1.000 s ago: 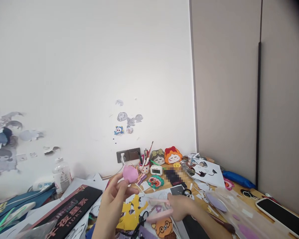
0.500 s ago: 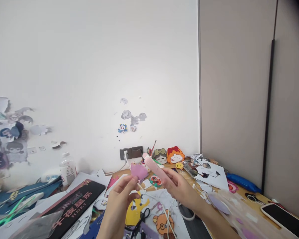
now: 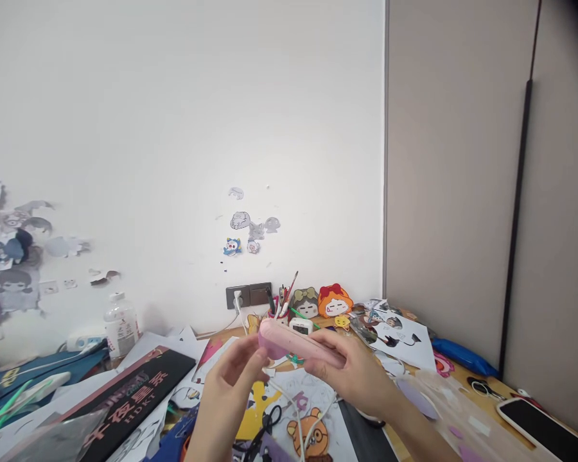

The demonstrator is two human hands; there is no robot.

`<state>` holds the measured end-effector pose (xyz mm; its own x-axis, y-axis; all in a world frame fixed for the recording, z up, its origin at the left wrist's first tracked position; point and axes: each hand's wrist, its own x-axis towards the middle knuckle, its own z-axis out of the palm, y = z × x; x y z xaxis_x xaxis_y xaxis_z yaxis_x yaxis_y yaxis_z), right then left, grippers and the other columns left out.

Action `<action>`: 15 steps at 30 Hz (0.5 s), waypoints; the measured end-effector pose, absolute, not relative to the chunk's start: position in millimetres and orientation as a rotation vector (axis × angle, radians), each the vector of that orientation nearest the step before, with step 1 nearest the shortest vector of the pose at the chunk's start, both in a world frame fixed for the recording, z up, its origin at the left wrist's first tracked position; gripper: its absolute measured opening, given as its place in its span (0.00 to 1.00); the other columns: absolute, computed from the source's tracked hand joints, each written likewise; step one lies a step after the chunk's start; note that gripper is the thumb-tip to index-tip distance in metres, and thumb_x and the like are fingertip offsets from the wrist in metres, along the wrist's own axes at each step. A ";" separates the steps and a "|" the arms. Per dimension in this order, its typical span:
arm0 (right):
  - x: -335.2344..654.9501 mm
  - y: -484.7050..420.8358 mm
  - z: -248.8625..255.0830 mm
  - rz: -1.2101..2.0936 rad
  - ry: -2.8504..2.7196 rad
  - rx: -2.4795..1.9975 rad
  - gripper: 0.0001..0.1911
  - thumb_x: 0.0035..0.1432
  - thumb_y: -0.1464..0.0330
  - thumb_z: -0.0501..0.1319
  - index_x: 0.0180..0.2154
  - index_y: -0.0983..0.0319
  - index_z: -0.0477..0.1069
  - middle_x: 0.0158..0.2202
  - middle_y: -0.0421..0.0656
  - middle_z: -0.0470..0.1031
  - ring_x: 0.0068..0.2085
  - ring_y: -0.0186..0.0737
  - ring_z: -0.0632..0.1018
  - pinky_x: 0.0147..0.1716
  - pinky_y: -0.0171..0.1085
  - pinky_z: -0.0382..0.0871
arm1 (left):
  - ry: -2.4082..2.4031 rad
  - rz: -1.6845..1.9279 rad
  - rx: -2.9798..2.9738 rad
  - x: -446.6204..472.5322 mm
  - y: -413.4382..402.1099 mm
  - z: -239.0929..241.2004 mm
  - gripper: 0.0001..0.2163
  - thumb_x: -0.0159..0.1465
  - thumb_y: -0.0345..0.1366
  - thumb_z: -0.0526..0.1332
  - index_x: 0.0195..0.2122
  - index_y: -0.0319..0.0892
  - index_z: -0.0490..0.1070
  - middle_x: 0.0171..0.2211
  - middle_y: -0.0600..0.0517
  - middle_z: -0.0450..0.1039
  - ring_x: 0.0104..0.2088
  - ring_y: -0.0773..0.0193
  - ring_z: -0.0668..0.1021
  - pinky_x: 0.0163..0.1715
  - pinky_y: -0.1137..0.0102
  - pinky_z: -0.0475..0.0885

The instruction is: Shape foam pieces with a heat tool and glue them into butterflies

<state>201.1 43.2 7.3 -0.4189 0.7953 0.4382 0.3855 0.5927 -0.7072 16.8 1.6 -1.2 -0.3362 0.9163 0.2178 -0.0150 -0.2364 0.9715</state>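
My left hand (image 3: pixel 232 378) pinches a small purple flat piece (image 3: pixel 273 351) between thumb and fingers. In my right hand (image 3: pixel 354 369) is a long pink tool with a rounded end (image 3: pixel 296 341); its exact kind does not show. That rounded end overlaps the purple piece from my view, and I cannot tell whether they touch. Below my hands lie a brown bear cutout (image 3: pixel 313 431), a yellow cutout (image 3: pixel 257 410) and white cords (image 3: pixel 299 430) on white paper.
A pen cup (image 3: pixel 280 313), a small white clock-like device (image 3: pixel 301 326) and two doll-face cutouts (image 3: pixel 335 301) stand along the wall. A black printed box (image 3: pixel 139 398) and a bottle (image 3: pixel 121 327) are to the left. A phone (image 3: pixel 544 423) and scissors (image 3: pixel 481 387) lie right.
The pink tool has swung down and left, from steeply tilted to nearly level, and now covers part of the purple piece. My hands have come closer together. The view has shifted slightly right.
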 end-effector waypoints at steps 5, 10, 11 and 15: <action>205.7 33.6 14.7 0.468 -2.127 -0.923 0.09 0.51 0.67 0.63 0.37 0.53 0.70 0.32 0.32 0.74 0.32 0.32 0.72 0.30 0.30 0.59 | 1.267 1.664 1.529 -1.4 -4.5 5.9 0.18 0.55 0.48 0.63 0.44 0.47 0.72 0.47 0.51 0.72 0.47 0.60 0.73 0.43 0.73 0.71; 207.8 31.0 12.5 0.196 -2.135 -0.832 0.08 0.58 0.61 0.57 0.39 0.55 0.70 0.31 0.34 0.75 0.30 0.33 0.73 0.29 0.31 0.59 | 1.215 1.782 1.677 1.9 -13.9 4.0 0.09 0.58 0.43 0.61 0.37 0.47 0.75 0.42 0.52 0.73 0.45 0.61 0.73 0.41 0.74 0.70; 207.5 32.5 9.6 0.112 -2.102 -0.822 0.10 0.61 0.61 0.53 0.39 0.56 0.70 0.29 0.36 0.75 0.29 0.33 0.73 0.28 0.31 0.58 | 1.219 1.838 1.701 4.9 -15.5 2.6 0.09 0.58 0.43 0.62 0.37 0.48 0.75 0.41 0.52 0.73 0.44 0.62 0.74 0.40 0.74 0.70; 205.8 41.0 -4.7 -0.184 -1.914 -0.776 0.20 0.64 0.68 0.41 0.30 0.62 0.69 0.22 0.41 0.70 0.24 0.35 0.70 0.25 0.34 0.55 | 1.190 1.953 2.055 16.2 -21.7 -4.2 0.08 0.59 0.37 0.62 0.40 0.52 0.74 0.38 0.54 0.74 0.40 0.65 0.75 0.39 0.75 0.70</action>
<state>205.8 41.0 -4.7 -0.2741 0.4342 0.8581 0.5894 0.7809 -0.2069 16.2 -21.7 -4.2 -0.1055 0.5592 0.8223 0.4742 -0.6985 0.5359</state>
